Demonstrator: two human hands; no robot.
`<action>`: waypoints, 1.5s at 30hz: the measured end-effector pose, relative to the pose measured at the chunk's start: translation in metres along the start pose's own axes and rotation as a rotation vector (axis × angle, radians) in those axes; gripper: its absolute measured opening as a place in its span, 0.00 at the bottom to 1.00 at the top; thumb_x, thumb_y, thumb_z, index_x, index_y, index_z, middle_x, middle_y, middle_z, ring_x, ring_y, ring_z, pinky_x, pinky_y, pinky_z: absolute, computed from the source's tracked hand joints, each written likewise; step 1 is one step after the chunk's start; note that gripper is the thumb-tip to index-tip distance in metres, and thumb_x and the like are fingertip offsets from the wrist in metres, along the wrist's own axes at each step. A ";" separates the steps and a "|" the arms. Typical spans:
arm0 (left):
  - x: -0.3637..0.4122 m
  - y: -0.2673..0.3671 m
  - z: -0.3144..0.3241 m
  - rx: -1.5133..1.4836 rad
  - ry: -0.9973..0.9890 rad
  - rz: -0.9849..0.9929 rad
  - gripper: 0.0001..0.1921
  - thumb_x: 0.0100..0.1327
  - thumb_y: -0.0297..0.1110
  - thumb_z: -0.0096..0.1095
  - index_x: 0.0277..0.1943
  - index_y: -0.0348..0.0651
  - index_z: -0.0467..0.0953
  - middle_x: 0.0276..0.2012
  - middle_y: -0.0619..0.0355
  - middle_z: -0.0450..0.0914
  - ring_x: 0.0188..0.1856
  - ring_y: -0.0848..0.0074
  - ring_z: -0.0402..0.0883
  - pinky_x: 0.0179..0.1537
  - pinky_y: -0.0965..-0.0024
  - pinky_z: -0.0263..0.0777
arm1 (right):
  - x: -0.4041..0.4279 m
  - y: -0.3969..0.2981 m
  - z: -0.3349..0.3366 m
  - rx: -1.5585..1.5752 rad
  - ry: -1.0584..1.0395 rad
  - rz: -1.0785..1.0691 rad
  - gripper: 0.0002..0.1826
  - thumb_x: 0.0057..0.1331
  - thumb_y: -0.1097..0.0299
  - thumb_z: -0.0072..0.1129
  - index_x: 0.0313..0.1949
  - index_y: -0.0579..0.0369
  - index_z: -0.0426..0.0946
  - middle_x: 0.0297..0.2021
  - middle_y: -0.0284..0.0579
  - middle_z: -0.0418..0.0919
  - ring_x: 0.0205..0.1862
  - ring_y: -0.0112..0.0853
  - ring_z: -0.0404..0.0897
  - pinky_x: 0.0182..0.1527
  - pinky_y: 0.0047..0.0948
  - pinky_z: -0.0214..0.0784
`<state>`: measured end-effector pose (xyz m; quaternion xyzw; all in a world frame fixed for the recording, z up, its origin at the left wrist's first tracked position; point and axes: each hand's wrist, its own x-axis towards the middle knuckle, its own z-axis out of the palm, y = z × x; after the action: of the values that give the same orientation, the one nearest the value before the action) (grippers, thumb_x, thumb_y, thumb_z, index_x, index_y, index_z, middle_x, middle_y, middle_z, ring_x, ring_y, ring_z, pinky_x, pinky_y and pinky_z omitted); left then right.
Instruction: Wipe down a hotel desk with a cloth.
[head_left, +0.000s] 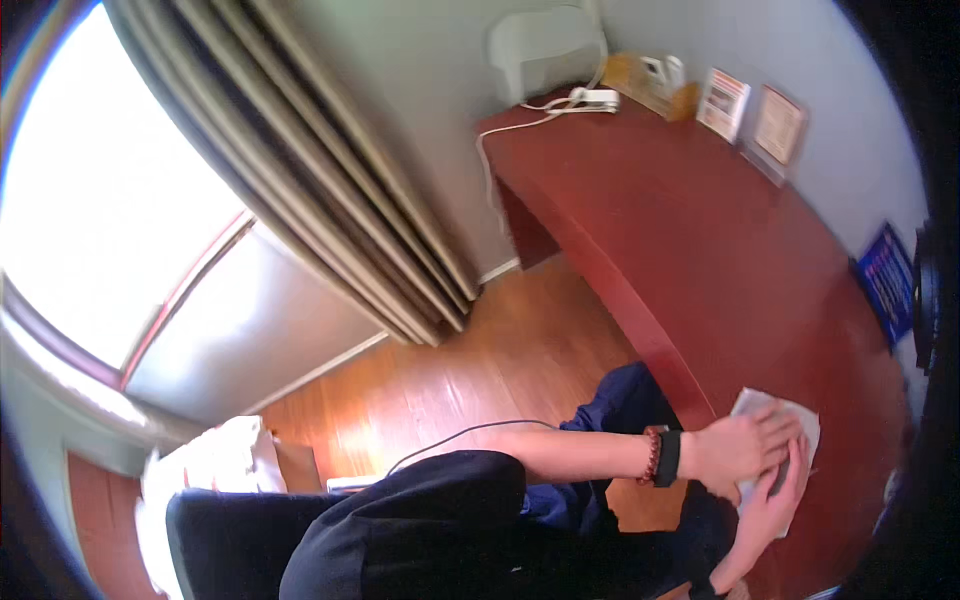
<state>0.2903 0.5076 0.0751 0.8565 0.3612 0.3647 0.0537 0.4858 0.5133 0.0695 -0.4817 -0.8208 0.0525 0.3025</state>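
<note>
On the near part of the dark red desk (705, 247) lies a white cloth or paper sheet (752, 402), with both hands pressed together over it. My left hand (746, 450), with a red bead bracelet and black band at its wrist, reaches in from the left, its fingers across the sheet. From below comes my right hand (780, 499), also with a dark wristband; its fingers curve against the sheet and meet the left fingers. A small dark patch shows between the hands; whether it is an object or shadow I cannot tell. The hands hide the sheet's middle.
A white adapter with cable (596, 100) lies at the desk's far end, near a wooden organizer (637, 82). Framed cards (724, 105) and a blue sign (886, 283) stand along the wall side. Left are a curtain (330, 187), a white bag (217, 457) and a dark chair back (225, 525).
</note>
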 end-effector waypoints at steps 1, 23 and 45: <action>-0.007 -0.005 0.001 0.044 0.028 -0.031 0.45 0.41 0.54 0.79 0.60 0.30 0.76 0.69 0.38 0.71 0.76 0.48 0.64 0.78 0.42 0.50 | 0.004 0.005 0.004 0.035 -0.032 -0.002 0.23 0.75 0.68 0.50 0.68 0.59 0.73 0.71 0.55 0.72 0.74 0.52 0.68 0.77 0.51 0.55; -0.083 0.158 -0.279 -0.301 1.078 0.144 0.11 0.68 0.20 0.53 0.38 0.37 0.85 0.36 0.55 0.83 0.39 0.65 0.82 0.43 0.65 0.75 | 0.024 -0.039 -0.016 0.126 -0.087 -0.030 0.21 0.76 0.63 0.56 0.57 0.70 0.80 0.65 0.68 0.76 0.69 0.60 0.72 0.72 0.50 0.63; -0.026 -0.002 -0.056 -0.319 0.230 -0.048 0.18 0.61 0.32 0.62 0.55 0.40 0.80 0.45 0.49 0.81 0.54 0.54 0.79 0.59 0.49 0.67 | 0.009 0.051 0.019 0.003 -0.079 -0.100 0.24 0.81 0.63 0.48 0.71 0.59 0.72 0.71 0.56 0.72 0.75 0.49 0.68 0.77 0.46 0.53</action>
<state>0.2396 0.4826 0.1001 0.7810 0.3231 0.5112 0.1560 0.5112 0.5513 0.0390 -0.4371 -0.8551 0.0576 0.2728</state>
